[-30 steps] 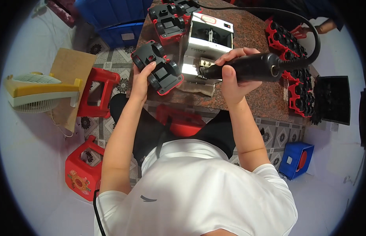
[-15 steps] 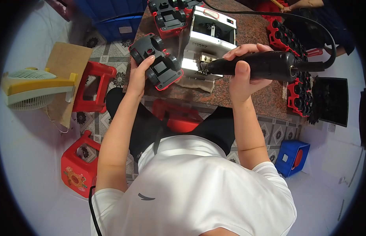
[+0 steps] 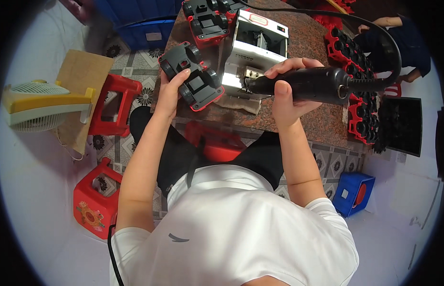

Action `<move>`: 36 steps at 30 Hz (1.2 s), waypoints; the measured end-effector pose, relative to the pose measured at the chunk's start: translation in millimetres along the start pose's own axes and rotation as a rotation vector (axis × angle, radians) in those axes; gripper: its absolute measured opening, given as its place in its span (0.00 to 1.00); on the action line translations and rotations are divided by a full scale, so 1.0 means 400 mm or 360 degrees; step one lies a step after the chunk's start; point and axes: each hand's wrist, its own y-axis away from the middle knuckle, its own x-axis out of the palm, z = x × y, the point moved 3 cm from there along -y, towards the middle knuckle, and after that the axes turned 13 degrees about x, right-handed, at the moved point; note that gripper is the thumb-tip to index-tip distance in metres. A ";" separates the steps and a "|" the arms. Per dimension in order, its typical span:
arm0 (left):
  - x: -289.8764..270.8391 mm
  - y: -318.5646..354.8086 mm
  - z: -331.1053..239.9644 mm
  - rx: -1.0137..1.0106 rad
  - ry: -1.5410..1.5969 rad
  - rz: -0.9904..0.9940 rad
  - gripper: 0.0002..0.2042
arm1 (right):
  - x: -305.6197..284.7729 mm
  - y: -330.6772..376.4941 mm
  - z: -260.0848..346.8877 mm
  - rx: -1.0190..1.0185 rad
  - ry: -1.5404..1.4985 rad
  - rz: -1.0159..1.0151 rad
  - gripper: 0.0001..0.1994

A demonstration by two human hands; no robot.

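the tip of the black electric screwdriver (image 3: 303, 85) is hard to make out where it meets the white machine (image 3: 256, 47), and the machine's far end is partly covered by its cord. the person's right hand (image 3: 289, 93) is wrapped tight round the screwdriver's barrel, fingers curled over the top, thumb underneath. the left hand (image 3: 170, 93) grips the near end of a toy car chassis (image 3: 191, 76), black with red underside and four black wheels, turned belly-up and tilted over the left edge of the brown stone table (image 3: 308, 121); how much of it rests on the table i cannot tell. a second chassis (image 3: 207, 16) lies at the table's far end, cut off by the frame. more red-and-black chassis (image 3: 350, 52) are stacked along the right edge. another person's arm (image 3: 391, 21) shows at the top right, mostly out of view. a black tray (image 3: 401, 124) sits right of the table, contents unreadable. on the floor: a blue bin (image 3: 353, 193) holding something red, two red plastic stools (image 3: 112, 102), a fan (image 3: 40, 102) on cardboard. another red stool (image 3: 217, 143) is half hidden under the person's legs. open floor lies to the left.
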 end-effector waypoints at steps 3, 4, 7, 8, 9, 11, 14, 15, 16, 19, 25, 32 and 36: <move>-0.012 -0.008 0.003 -0.0130 -0.0017 0.0069 0.30 | 0.030 0.001 0.009 0.0094 -0.0192 -0.0264 0.25; -0.019 -0.013 0.006 -0.0132 -0.0017 0.0067 0.30 | 0.023 -0.010 0.014 0.0097 -0.0192 -0.0263 0.25; -0.022 -0.017 0.006 -0.0188 -0.0042 0.0086 0.30 | 0.020 -0.076 -0.012 0.0607 0.0261 -0.0093 0.15; -0.017 -0.012 0.002 -0.0160 -0.0049 0.0079 0.29 | 0.017 -0.089 -0.027 0.0787 0.0038 -0.0082 0.13; -0.012 -0.008 -0.004 -0.0128 -0.0055 0.0062 0.29 | 0.018 -0.091 -0.024 0.0830 -0.0058 -0.0111 0.13; -0.009 -0.009 0.001 -0.0067 -0.0046 0.0043 0.28 | 0.028 -0.086 -0.015 0.0757 -0.0267 -0.0146 0.14; -0.002 -0.006 -0.001 0.0010 -0.0026 0.0004 0.27 | 0.065 -0.077 0.006 0.0446 -0.0473 -0.0191 0.15; 0.000 -0.007 -0.002 0.0056 -0.0028 0.0021 0.27 | 0.070 -0.072 0.008 0.0427 -0.0452 -0.0182 0.19; 0.002 -0.008 -0.003 0.0101 -0.0028 0.0039 0.27 | 0.063 -0.069 0.003 0.0425 -0.0447 -0.0177 0.19; 0.000 -0.004 -0.011 0.0059 -0.0031 0.0009 0.27 | 0.021 -0.057 0.010 0.0159 -0.0065 -0.0042 0.26; -0.006 -0.009 -0.002 0.0020 -0.0018 0.0041 0.28 | -0.009 -0.039 0.009 0.0094 0.0050 -0.0056 0.25; -0.008 -0.010 0.001 0.0032 -0.0055 0.0018 0.29 | -0.006 -0.026 -0.007 0.0070 -0.0172 -0.0075 0.26; -0.003 -0.003 -0.004 0.0035 -0.0051 0.0032 0.30 | -0.003 -0.011 -0.005 0.0071 -0.0113 -0.0017 0.27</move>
